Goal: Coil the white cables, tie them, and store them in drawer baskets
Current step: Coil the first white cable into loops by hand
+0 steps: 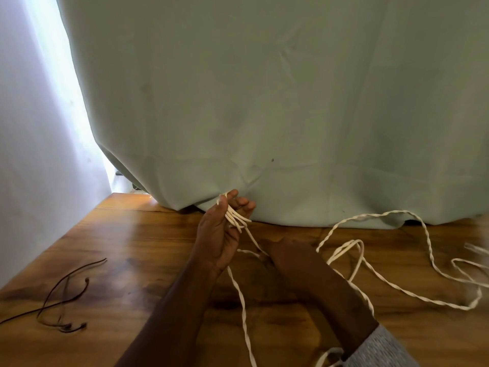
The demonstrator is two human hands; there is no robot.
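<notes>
A long white twisted cable (423,298) trails in loose loops over the wooden table (127,234). My left hand (219,234) is raised palm up near the curtain's hem, with several turns of the cable wound across its fingers and pinned by the thumb. My right hand (288,256) sits just right of and below it, back of the hand to the camera, gripping the cable strand that leads from the coil. Its fingertips are hidden. Another strand hangs from the left hand toward the front edge.
A thin dark brown cord (66,295) with small ends lies tangled at the table's left. A pale green curtain (264,102) hangs along the back edge, a white wall at the left. More white cable blurs at the far right (476,250).
</notes>
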